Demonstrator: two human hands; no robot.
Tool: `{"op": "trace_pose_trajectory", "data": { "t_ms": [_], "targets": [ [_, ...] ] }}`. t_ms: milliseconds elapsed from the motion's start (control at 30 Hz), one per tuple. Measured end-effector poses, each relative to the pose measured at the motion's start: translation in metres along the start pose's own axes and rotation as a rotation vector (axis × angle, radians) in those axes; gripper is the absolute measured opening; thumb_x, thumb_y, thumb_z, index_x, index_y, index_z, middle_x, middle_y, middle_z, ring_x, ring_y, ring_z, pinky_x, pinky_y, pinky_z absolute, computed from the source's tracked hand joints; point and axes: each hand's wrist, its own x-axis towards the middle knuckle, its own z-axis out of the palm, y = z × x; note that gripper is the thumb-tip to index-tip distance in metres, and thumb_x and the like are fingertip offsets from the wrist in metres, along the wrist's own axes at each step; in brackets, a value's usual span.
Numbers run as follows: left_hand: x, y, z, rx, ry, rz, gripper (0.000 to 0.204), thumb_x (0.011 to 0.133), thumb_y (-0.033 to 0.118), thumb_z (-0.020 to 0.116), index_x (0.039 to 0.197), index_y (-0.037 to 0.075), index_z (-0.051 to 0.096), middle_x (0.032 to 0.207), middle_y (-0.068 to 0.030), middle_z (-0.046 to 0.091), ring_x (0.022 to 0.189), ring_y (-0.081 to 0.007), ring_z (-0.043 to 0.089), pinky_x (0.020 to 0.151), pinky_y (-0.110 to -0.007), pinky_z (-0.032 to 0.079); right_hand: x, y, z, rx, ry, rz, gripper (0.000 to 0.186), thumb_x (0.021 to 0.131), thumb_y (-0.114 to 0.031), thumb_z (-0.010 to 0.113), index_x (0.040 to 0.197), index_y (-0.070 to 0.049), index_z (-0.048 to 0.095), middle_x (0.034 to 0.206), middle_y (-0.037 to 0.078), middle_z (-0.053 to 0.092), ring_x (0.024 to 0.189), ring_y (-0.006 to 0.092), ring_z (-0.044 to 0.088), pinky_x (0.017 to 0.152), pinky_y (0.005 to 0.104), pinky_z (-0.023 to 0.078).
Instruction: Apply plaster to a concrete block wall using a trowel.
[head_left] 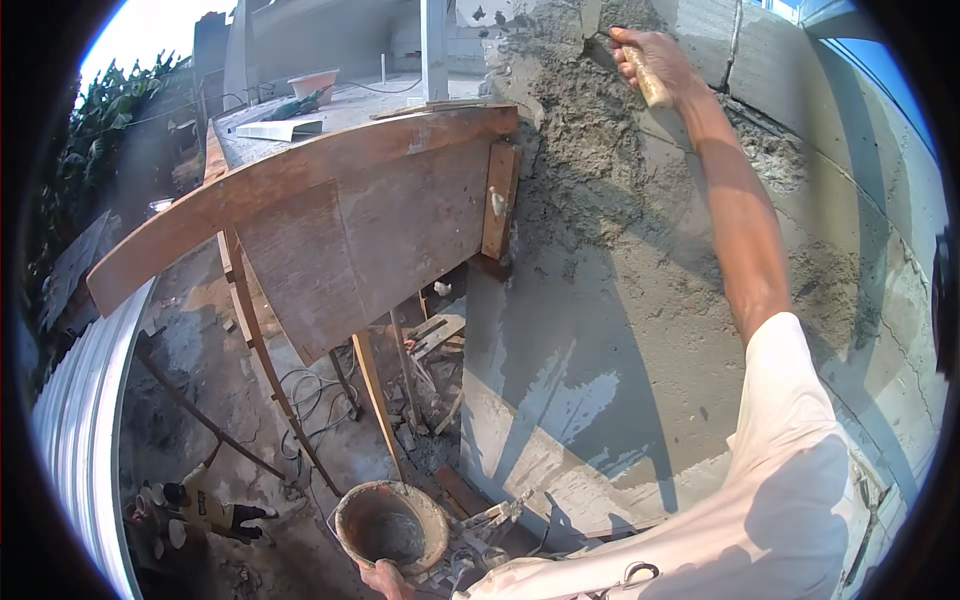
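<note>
High on the block wall, my right hand (655, 62) is closed round the wooden handle of a trowel (655, 92). Its blade lies against rough wet mortar (590, 140) at the top of the picture. Below that patch the wall is coated with smoother grey plaster (600, 340). Down at the lower edge, my left hand (385, 580) grips the rim of a round bucket (437, 520). Grey mortar residue lines the bucket's inside, and some mortar lies at its bottom. Most of the left fingers are hidden beneath the bucket.
Wooden formwork (370, 250) juts out left of the wall, held by timber props (375, 400). Above it is a slab with a metal channel (280, 130) and a tub (313, 82). Far below, another person (210, 508) stands on the ground near corrugated sheeting (95, 400).
</note>
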Motion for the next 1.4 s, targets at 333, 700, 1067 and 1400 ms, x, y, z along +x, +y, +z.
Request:
{"op": "trace_pose_trajectory", "data": {
  "t_ms": [333, 700, 1067, 1400],
  "targets": [
    [-0.036, 0.11, 0.107, 0.334, -0.222, -0.164, 0.057, 0.072, -0.005, 0.046, 0.123, -0.002, 0.07, 0.093, -0.0041, 0.07, 0.075, -0.0169, 0.064, 0.07, -0.031, 0.053, -0.251, 0.067, 0.115, -0.883, -0.574, 0.563, 0.036, 0.094, -0.03, 0.064, 0.1, 0.004, 0.074, 0.083, 0.02, 0.073, 0.082, 0.0298, 0.074, 0.079, 0.045, 0.057],
    [-0.092, 0.168, 0.208, 0.654, -0.483, 0.095, 0.071, 0.074, 0.002, 0.057, 0.144, 0.001, 0.062, 0.118, -0.0304, 0.074, 0.104, -0.0426, 0.075, 0.093, -0.046, 0.056, -0.469, 0.255, 0.284, -1.147, -1.036, -0.091, 0.018, 0.084, -0.017, 0.07, 0.094, -0.005, 0.078, 0.084, 0.014, 0.076, 0.083, 0.0281, 0.078, 0.07, 0.0404, 0.061],
    [-0.078, 0.194, 0.238, 0.416, -0.644, 0.047, 0.066, 0.079, -0.001, 0.054, 0.145, -0.001, 0.06, 0.133, -0.0199, 0.07, 0.113, -0.0303, 0.071, 0.101, -0.038, 0.052, -0.448, 0.277, 0.27, -0.73, -0.872, 0.746, 0.045, 0.09, -0.028, 0.066, 0.117, 0.008, 0.072, 0.114, 0.027, 0.074, 0.111, 0.0403, 0.071, 0.097, 0.0458, 0.055],
    [-0.066, 0.148, 0.2, -0.059, -0.433, -0.201, 0.059, 0.071, -0.007, 0.05, 0.127, -0.005, 0.065, 0.109, -0.0047, 0.069, 0.09, -0.016, 0.063, 0.076, -0.026, 0.051, -0.403, 0.236, 0.228, -0.557, -0.743, 0.8, 0.055, 0.095, -0.044, 0.069, 0.121, 0.004, 0.073, 0.123, 0.033, 0.07, 0.128, 0.0437, 0.064, 0.109, 0.048, 0.047]
  ]
}}
